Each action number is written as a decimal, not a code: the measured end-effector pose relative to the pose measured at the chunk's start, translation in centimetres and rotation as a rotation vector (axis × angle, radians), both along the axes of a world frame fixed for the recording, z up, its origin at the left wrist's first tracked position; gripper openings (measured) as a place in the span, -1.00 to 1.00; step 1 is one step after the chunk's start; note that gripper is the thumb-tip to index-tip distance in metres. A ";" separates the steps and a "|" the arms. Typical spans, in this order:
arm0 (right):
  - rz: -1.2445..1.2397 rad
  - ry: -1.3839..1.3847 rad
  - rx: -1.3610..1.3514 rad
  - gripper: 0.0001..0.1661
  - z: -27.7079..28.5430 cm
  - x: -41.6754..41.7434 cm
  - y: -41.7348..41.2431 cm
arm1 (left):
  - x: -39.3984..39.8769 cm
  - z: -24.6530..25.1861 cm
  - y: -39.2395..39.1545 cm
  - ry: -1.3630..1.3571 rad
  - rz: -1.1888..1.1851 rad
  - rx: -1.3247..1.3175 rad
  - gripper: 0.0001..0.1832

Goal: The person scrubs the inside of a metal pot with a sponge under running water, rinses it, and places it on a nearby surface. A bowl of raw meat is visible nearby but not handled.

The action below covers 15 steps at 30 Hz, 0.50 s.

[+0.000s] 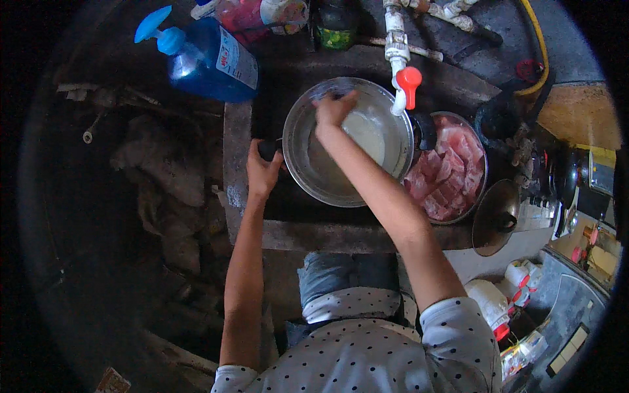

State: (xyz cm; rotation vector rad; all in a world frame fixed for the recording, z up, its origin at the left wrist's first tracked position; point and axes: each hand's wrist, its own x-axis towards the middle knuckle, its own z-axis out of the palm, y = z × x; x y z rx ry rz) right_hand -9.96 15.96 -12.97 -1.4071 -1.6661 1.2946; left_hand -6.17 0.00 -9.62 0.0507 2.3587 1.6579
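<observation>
A round stainless steel pot (300, 169) stands in the dark sink, holding cloudy liquid with a pale patch (369, 137) under it, perhaps rice grains. My left hand (263, 169) grips the pot's black side handle (268, 149) at its left. Inside the pot, my right hand (335, 112) reaches to the far wall, fingers bent and slightly blurred; whether they hold anything is unclear. Beside the pot on the right sits a round metal pan of raw pink meat (449, 164). The pot's other black handle (425, 131) sticks out over this pan.
A white tap (399, 96) with a red lever (409, 86) hangs over the pot's far right rim. A blue pump bottle (214, 64) stands at the far left corner. A metal lid (495, 216) leans at the right, near the sink's stone front edge (319, 237).
</observation>
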 end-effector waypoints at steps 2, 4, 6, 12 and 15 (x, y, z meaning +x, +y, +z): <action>-0.059 0.051 -0.160 -0.15 4.0 0.2 0.5 | 0.2 1.5 0.5 0.084 0.010 -0.053 -0.69; 0.052 -0.090 0.035 -0.16 0.0 -0.5 1.1 | -0.3 2.1 1.4 0.126 -0.043 -0.078 -0.69; 0.210 -0.160 0.326 -0.19 -1.4 0.0 1.1 | -0.7 0.5 0.7 0.059 -0.071 -0.061 -0.69; 0.168 -0.052 0.119 -0.34 3.8 0.8 1.9 | -0.1 1.0 1.1 0.122 -0.047 -0.118 -0.69; 0.158 0.048 -0.064 -0.37 6.4 0.3 1.5 | -0.1 1.6 0.9 -0.102 -0.011 -0.008 -0.69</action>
